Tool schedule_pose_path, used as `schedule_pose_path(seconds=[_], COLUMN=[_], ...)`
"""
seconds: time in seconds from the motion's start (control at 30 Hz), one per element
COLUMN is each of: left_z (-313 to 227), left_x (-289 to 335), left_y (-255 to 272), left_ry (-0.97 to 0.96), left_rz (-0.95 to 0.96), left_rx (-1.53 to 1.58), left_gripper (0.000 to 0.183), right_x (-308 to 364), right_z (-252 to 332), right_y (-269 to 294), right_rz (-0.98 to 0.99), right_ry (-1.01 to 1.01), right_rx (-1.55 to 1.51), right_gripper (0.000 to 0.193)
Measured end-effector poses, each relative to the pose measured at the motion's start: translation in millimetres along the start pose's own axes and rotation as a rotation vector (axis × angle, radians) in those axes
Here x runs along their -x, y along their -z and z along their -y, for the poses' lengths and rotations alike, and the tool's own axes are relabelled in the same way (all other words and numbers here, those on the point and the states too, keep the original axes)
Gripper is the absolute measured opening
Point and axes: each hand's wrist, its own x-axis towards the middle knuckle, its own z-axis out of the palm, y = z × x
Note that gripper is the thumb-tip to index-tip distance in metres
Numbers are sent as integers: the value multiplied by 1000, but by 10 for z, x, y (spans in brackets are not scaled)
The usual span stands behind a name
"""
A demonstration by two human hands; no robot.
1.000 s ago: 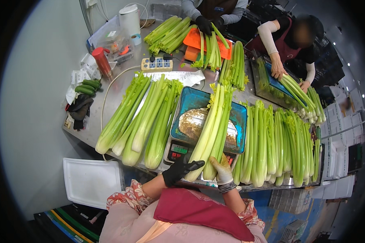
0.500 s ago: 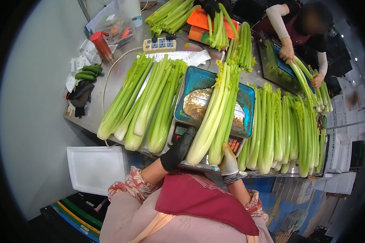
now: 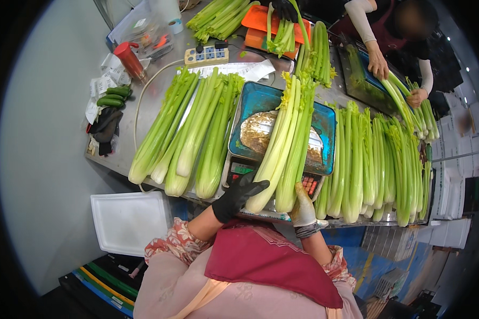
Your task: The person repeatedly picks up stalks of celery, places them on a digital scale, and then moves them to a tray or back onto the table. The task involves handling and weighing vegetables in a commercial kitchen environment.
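Two celery bunches lie side by side across the blue tray (image 3: 324, 114) of a weighing scale, leafy tops away from me, pale bases over its front edge. My left hand (image 3: 237, 195), in a black glove, grips the base of the left celery bunch (image 3: 274, 159), its thumb over the top and a finger along the side. My right hand (image 3: 303, 207), in a pale, stained glove, closes against the base of the right celery bunch (image 3: 292, 170); its lower fingers are hidden. The scale's lit display (image 3: 242, 168) and red keypad (image 3: 309, 184) show beside the bases.
More celery lies in rows left (image 3: 197, 138) and right (image 3: 362, 165). A power strip (image 3: 206, 55), red flask (image 3: 129, 59), cucumbers (image 3: 116, 95) and an orange scale (image 3: 255, 40) are farther back. Across the table a co-worker's hands (image 3: 378, 66) hold celery. A white foam box (image 3: 129, 223) stands below left.
My left thumb has spread over the left celery's base, while before the hand lay along its side. My right hand stays at the right base. The view has shifted slightly.
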Motion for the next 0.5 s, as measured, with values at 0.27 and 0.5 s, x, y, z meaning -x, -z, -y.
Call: schedule_pose_path(seconds=[0.27, 0.5], left_z=[252, 275], left_x=[-74, -2], left_y=[62, 232], left_ry=[173, -371], left_rz=[-127, 78], left_rx=[172, -672], left_gripper=[31, 53], right_x=[-2, 71], right_z=[-48, 222], right_y=[165, 333], right_rz=[192, 160], right_ry=[-40, -357], right_rx=[-17, -485], right_gripper=[50, 54])
